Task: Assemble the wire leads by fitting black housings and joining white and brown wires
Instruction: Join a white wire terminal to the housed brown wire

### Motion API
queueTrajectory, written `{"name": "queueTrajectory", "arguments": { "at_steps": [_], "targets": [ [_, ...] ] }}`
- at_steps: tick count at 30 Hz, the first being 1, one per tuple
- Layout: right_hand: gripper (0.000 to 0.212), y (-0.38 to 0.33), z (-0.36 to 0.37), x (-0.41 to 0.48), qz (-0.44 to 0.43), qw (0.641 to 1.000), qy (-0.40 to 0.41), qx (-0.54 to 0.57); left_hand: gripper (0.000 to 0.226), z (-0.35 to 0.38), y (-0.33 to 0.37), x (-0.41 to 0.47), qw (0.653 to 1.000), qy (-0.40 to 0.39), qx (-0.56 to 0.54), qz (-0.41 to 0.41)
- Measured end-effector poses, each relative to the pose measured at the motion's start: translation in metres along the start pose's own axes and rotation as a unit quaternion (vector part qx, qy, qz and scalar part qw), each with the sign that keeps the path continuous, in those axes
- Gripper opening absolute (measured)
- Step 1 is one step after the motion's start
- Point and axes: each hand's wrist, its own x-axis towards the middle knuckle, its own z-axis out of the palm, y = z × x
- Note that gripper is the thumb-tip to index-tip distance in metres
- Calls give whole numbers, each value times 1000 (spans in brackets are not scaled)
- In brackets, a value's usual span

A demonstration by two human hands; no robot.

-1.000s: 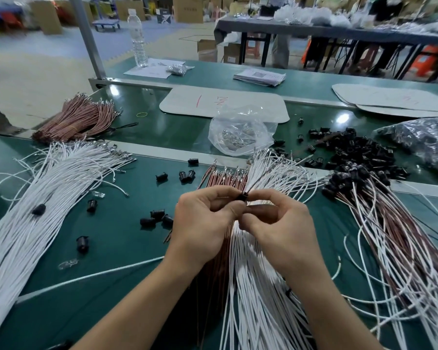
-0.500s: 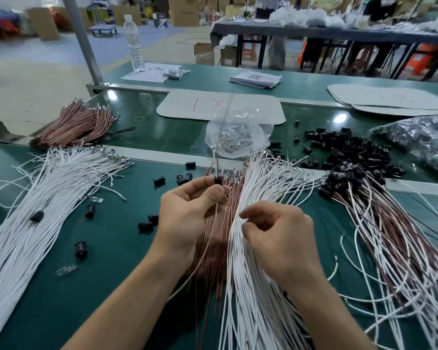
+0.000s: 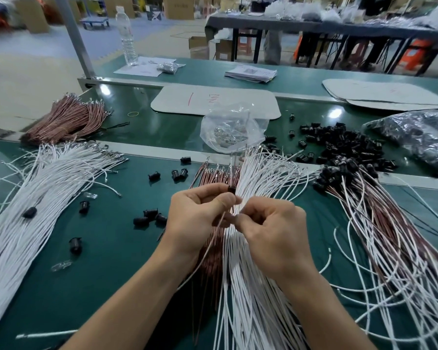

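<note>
Hands [image 3: 197, 218] [image 3: 271, 236] with black housing [image 3: 231, 190], thin wire [image 3: 213, 238]

Both bare forearms come in from the 6 o'clock edge and converge near the centre. The left hand [image 3: 197, 218] pinches a black housing [image 3: 231, 190] between thumb and forefinger at its 1 o'clock side. The right hand [image 3: 271, 238], just at its 3 o'clock, curls its fingers [image 3: 263, 209], with thumb and forefinger tips pressed together; what they pinch is too small to tell.

Bench [image 3: 106, 279]: green surface.
Left edge: white wires [image 3: 31, 198] fanned out — brown wires [image 3: 66, 120] bundled beyond.
Middle: clear bag [image 3: 232, 132], loose black housings [image 3: 150, 212].
Right edge: housing pile [image 3: 344, 145] — leads [image 3: 390, 243] with housings fitted.
</note>
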Motion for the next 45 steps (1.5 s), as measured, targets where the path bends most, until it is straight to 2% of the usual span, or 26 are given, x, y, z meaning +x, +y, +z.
{"name": "queueTrajectory", "arguments": {
  "at_steps": [3,7,13,16,18,21,23,26,30,34,36,37,39,40,42,45],
  "targets": [
    [24,1,1,1,5,1000,-13,-9,11,-4,5,4,999,22,-41,-6],
    [11,-2,3,1,33,997,-12,69,12,-3,5,2,999,13,-43,-16],
    [9,-5,4,0,50,994,14,95,15,-1,3,-2,996,-23,-79,-23],
    [16,-4,3,1,64,991,15,117,11,-1,0,-1,997,-37,-69,-22],
    [20,-3,4,1,67,995,-3,73,13,0,-1,-1,997,-37,-70,-23],
    [16,-2,3,1,60,993,-54,-81,12,-5,3,3,993,-13,-118,-11],
    [15,-1,-2,2,62,986,-57,-145,18,-13,10,8,987,18,-159,3],
    [23,-1,-14,6,74,978,-28,-194,11,-22,14,13,984,45,-175,8],
    [28,-1,-25,9,108,947,-62,-296,9,-16,9,8,987,33,-159,2],
    [28,1,-33,11,144,928,-54,-340,17,-12,6,7,988,23,-155,0],
    [15,2,-35,12,112,917,-29,-382,28,-9,5,5,990,24,-137,3],
    [4,3,-33,12,83,921,-15,-379,31,-8,4,5,992,23,-124,7],
    [45,6,-30,9,17,952,10,-306,29,-5,4,3,995,11,-102,17],
    [51,2,-26,8,-2,973,14,-231,26,-4,3,2,995,2,-97,17],
    [42,-5,-16,4,3,999,-12,-47,23,-1,1,1,996,-25,-91,9],
    [15,-6,0,0,44,991,-64,113,29,2,-1,-1,995,-50,-86,-20]
  ]
}}
